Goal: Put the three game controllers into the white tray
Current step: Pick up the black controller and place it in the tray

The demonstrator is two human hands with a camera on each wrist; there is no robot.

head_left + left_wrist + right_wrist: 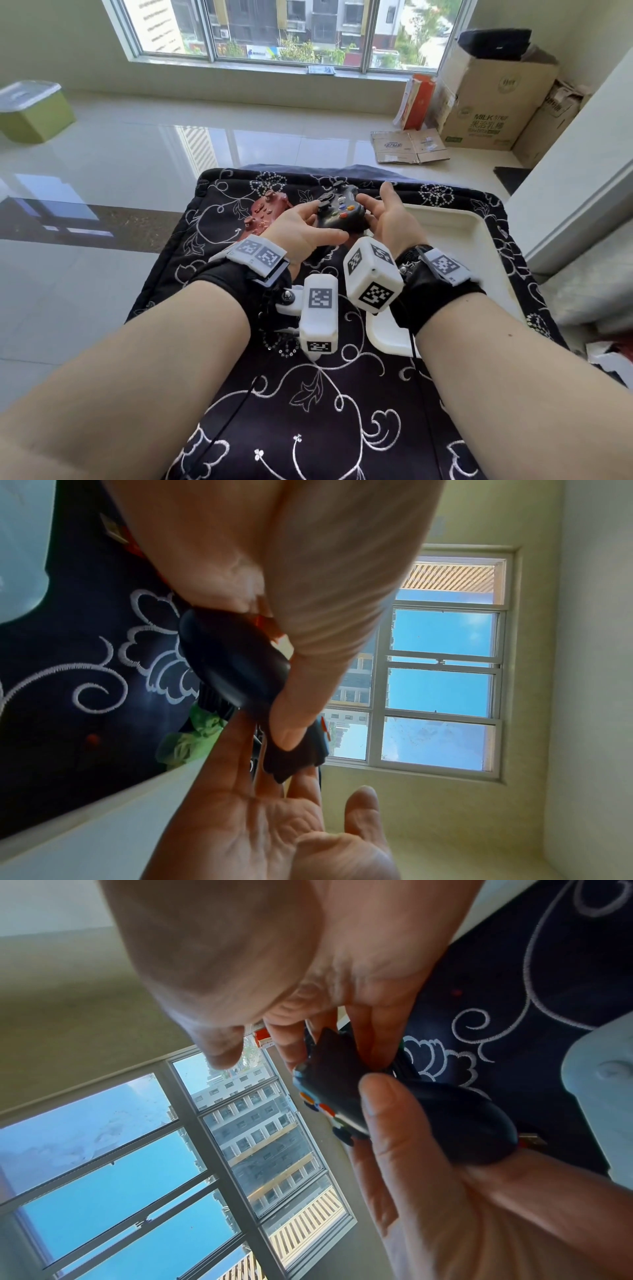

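- Both hands are up over the dark embroidered cloth (308,394), close together, with a black controller (340,214) between them.
- The left hand (301,229) grips the controller's near-left side, thumb laid along its lower edge, fingers curled onto its face.
- The right hand (387,219) cups the controller's right end; in the left wrist view its palm (260,829) lies open and its fingers reach under the black body (236,664), thumb held away.
- The controller is lifted off the cloth, coloured buttons facing up, just left of the white tray (455,233).
- A red controller (265,214) lies on the cloth just beyond the left hand, outside the tray.
- Cardboard boxes (486,102) stand by the window (291,31); a green lidded bin (32,111) sits far left on the floor.
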